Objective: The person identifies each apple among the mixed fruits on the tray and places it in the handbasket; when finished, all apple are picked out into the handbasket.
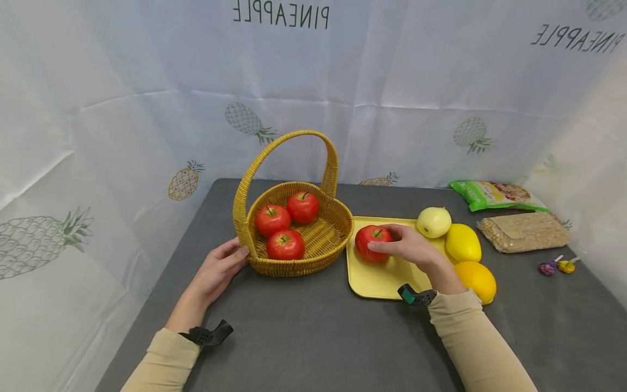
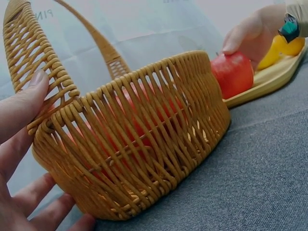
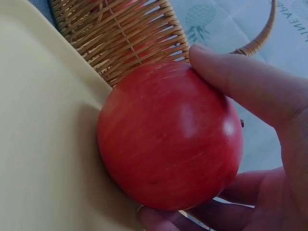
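My left hand [image 1: 219, 270] rests against the left end of a wicker basket [image 1: 294, 267]. In the left wrist view its thumb touches the handle base [image 2: 48, 82], while the fingers [image 2: 43, 192] spread along the outer wall. Three red apples, among them a front apple [image 1: 286, 245], lie inside the basket on its left and rear. On the right, my right hand [image 1: 413, 247] grips another red apple [image 1: 368, 245] by its sides, over the left part of a yellow tray [image 1: 369, 286]. The right wrist view shows thumb and fingers around this apple [image 3: 168, 139], beside the basket wall.
A pale green fruit [image 1: 434, 222], a yellow fruit [image 1: 463, 243] and an orange fruit [image 1: 477, 280] sit along the tray's right side. Farther right are a green packet [image 1: 499, 196], a bag of grains [image 1: 524, 232] and two wrapped lollipops [image 1: 547, 268]. A curtain [image 1: 392, 71] hangs behind the table.
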The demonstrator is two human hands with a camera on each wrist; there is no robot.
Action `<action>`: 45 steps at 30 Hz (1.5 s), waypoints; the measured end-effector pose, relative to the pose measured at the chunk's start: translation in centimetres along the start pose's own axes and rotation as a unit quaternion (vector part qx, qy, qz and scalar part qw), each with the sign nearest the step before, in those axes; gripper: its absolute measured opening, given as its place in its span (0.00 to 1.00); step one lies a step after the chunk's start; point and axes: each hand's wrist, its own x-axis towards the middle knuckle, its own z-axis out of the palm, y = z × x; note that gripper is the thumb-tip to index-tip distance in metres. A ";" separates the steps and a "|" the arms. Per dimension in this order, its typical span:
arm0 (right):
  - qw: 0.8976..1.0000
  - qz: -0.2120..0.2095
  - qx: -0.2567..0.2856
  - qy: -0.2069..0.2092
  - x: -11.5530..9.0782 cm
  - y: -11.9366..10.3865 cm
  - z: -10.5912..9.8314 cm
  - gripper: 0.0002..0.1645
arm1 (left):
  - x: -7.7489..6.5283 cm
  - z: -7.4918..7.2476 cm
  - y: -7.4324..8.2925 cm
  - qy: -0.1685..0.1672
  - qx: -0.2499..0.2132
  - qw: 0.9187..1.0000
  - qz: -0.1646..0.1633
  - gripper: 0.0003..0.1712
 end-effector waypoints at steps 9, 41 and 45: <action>0.999 0.025 0.018 0.010 -0.6 -0.2 -0.6 0.42 | 0.2 0.4 -0.1 0.005 -0.004 1.000 -0.003 0.20; 0.973 -0.002 0.230 -0.027 -0.7 -3.2 -1.3 0.45 | 0.0 0.4 0.1 0.004 -0.005 1.000 0.003 0.17; 0.969 -0.005 0.244 -0.045 -0.7 -4.0 -1.2 0.44 | 0.0 0.2 0.1 0.005 0.002 1.000 0.001 0.19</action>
